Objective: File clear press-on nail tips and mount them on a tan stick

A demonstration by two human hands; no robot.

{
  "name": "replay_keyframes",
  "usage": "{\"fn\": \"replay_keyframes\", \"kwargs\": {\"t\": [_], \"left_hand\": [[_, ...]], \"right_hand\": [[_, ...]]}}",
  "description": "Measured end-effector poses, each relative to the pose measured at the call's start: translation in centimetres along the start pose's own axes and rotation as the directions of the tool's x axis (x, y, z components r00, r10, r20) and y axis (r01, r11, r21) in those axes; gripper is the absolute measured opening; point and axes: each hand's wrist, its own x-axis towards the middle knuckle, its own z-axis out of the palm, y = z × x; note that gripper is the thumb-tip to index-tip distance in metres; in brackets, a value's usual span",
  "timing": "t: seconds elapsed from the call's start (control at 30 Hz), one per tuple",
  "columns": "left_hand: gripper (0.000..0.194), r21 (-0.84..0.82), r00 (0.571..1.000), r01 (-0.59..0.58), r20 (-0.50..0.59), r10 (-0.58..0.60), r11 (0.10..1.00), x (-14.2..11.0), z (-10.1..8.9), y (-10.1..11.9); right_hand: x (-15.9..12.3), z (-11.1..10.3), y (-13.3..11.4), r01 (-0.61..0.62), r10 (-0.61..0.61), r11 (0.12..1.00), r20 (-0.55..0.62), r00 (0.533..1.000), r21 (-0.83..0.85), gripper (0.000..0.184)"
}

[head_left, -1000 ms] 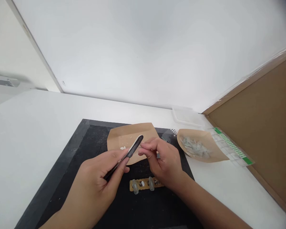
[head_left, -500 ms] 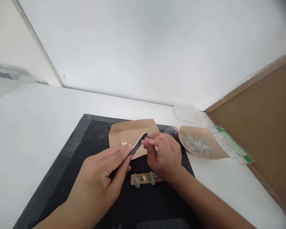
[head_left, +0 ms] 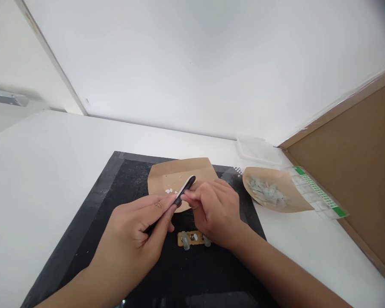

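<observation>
My left hand [head_left: 141, 226] is closed around a nail file [head_left: 186, 189], black on its broad face with a pale edge, slanting up to the right. Against the file's side, the fingertips of my right hand [head_left: 216, 209] are pinched together; what they hold is too small to make out. Below the hands lies a tan strip [head_left: 196, 243] with round metal spots, partly hidden by my right wrist. Two clear false nail tips sit on it: a left nail tip [head_left: 185, 241] and a right nail tip [head_left: 207, 241]. Behind the file rests a brown paper tray [head_left: 160, 171] with small white bits [head_left: 168, 191].
A black mat [head_left: 109, 209] lies on the white table. At right, another brown paper tray [head_left: 297, 201] holds many clear nail tips [head_left: 266, 192]. Beside it are a clear sheet with a green-printed strip [head_left: 321, 192] and a clear plastic lid [head_left: 258, 149]. A cardboard panel [head_left: 349, 158] borders the right.
My right fingertips have slid along the file from near its tip down toward my left fingers. The view has shifted slightly. Both hands stay closed.
</observation>
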Motion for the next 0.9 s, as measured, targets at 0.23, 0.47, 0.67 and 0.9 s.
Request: {"fn": "replay_keyframes", "kwargs": {"t": [0.23,0.47,0.67,0.9], "left_hand": [[0.019,-0.003,0.997,0.074,0.026,-0.074,0.997,0.01,-0.25,0.39],[0.027,-0.031,0.992,0.118,0.050,-0.117,0.992,0.18,-0.22,0.50],[0.029,-0.049,0.987,0.154,0.059,-0.151,0.987,0.20,-0.23,0.42],[0.031,-0.023,0.977,0.204,0.065,-0.202,0.979,0.27,-0.41,0.02]], "right_hand": [[0.35,-0.22,-0.20,-0.006,0.005,0.999,0.018,1.000,0.036,0.026],[0.47,-0.17,-0.14,-0.010,0.005,0.997,0.055,0.998,0.082,0.027],[0.31,0.08,-0.06,-0.045,0.044,0.998,0.030,0.999,0.039,0.031],[0.40,0.06,0.57,-0.079,0.077,0.993,0.024,0.997,0.089,0.028]]}}
